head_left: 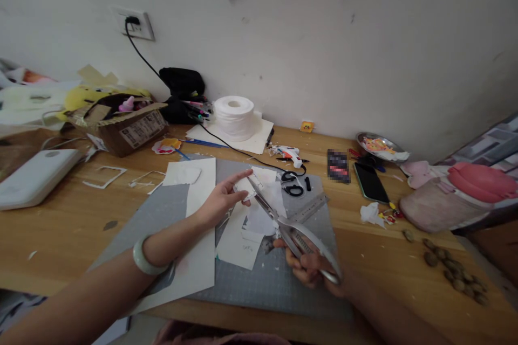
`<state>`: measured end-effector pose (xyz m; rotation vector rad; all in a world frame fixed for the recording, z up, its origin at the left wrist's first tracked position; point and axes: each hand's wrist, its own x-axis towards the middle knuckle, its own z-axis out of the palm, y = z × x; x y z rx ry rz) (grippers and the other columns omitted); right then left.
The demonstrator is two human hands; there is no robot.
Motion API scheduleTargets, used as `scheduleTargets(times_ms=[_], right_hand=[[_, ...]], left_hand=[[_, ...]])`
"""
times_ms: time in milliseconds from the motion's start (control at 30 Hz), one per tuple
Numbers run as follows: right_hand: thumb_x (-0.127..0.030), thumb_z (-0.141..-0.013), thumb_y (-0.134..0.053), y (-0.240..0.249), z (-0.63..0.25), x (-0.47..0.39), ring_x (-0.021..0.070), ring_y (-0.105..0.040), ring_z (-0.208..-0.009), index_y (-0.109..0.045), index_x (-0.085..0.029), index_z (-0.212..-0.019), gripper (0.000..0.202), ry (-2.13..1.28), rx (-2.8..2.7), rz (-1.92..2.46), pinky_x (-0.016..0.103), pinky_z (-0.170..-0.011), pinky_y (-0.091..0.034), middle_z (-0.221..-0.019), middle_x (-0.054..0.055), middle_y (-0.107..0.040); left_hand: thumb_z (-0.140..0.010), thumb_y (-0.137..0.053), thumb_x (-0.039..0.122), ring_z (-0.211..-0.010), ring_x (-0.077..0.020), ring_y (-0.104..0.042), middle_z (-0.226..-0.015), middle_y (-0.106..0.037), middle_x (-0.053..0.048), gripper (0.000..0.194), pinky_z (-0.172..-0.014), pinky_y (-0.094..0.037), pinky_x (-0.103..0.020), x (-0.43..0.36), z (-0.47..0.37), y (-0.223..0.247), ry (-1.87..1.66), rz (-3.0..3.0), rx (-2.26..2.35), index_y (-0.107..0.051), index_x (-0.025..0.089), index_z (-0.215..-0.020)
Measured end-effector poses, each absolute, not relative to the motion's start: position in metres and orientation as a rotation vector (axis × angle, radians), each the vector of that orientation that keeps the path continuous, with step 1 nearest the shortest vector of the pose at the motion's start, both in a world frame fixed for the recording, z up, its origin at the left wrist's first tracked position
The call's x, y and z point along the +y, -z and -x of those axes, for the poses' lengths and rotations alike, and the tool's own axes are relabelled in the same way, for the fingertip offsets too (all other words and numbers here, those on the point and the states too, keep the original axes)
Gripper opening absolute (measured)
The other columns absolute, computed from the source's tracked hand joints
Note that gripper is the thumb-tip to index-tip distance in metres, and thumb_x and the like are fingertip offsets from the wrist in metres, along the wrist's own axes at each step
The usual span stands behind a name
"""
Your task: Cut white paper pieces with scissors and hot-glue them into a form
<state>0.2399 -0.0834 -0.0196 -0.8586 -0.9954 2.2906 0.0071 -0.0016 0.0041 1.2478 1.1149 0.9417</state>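
My left hand (pixel 226 194), with a pale bangle on its wrist, pinches a small white paper piece (pixel 245 187) above the grey cutting mat (pixel 279 285). My right hand (pixel 303 267) is wrapped round the handles of large silver scissors (pixel 289 229). Their blades point up and left and reach the paper at my left fingertips; whether they are parted is hard to make out. Beneath both hands lie cut white paper pieces (pixel 238 245). A bigger white sheet (pixel 200 248) is under my left forearm.
Black-handled scissors (pixel 293 190) and a metal ruler (pixel 309 213) lie right of the papers. Behind them is a glue gun (pixel 289 153) with its cord. A paper roll (pixel 233 118), cardboard box (pixel 121 124), phone (pixel 370 182), metal bowl (pixel 380 145) and pink bag (pixel 429 207) stand around.
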Motion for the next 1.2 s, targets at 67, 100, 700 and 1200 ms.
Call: scheduleTargets(times_ms=[67, 100, 700, 1200], right_hand=[[-0.037, -0.061, -0.072, 0.021, -0.24, -0.085, -0.0004, -0.026, -0.039, -0.059, -0.019, -0.106, 0.05, -2.236, -1.01, 0.872, 0.014, -0.035, -0.016, -0.061, -0.007, -0.039], [-0.037, -0.063, -0.071, 0.02, -0.24, -0.085, -0.0001, -0.026, -0.04, -0.058, -0.019, -0.107, 0.049, -2.224, -1.023, 0.872, 0.014, -0.035, -0.017, -0.062, -0.007, -0.039], [-0.059, -0.063, -0.062, 0.016, -0.242, -0.089, 0.0023, -0.023, -0.046, -0.061, -0.02, -0.101, 0.055, -2.214, -1.05, 0.767, 0.017, -0.039, -0.014, -0.071, -0.003, -0.042], [-0.055, -0.066, -0.064, 0.016, -0.241, -0.085, 0.0008, -0.021, -0.043, -0.06, -0.017, -0.102, 0.052, -2.265, -1.014, 0.719, 0.015, -0.037, -0.013, -0.068, -0.004, -0.038]], left_hand=[[-0.068, -0.06, 0.02, -0.038, -0.0065, -0.035, -0.052, -0.062, 0.003, 0.062, -0.041, -0.022, -0.021, -0.002, -0.007, -0.005, -0.934, -1.243, 1.119, -0.044, 0.014, -0.128], [-0.068, -0.06, 0.02, -0.039, -0.0064, -0.035, -0.053, -0.062, 0.003, 0.062, -0.041, -0.022, -0.021, -0.002, -0.007, -0.006, -0.935, -1.242, 1.118, -0.044, 0.014, -0.128], [-0.065, -0.063, 0.014, -0.051, -0.0063, -0.05, -0.086, -0.067, -0.001, 0.053, -0.051, -0.038, -0.02, 0.003, -0.006, 0.004, -1.046, -1.067, 0.998, -0.054, 0.021, -0.118], [-0.064, -0.065, 0.01, -0.059, -0.0041, -0.053, -0.126, -0.054, -0.004, 0.037, -0.055, -0.045, -0.018, 0.006, -0.004, 0.009, -1.086, -0.938, 0.873, -0.067, 0.021, -0.099]])
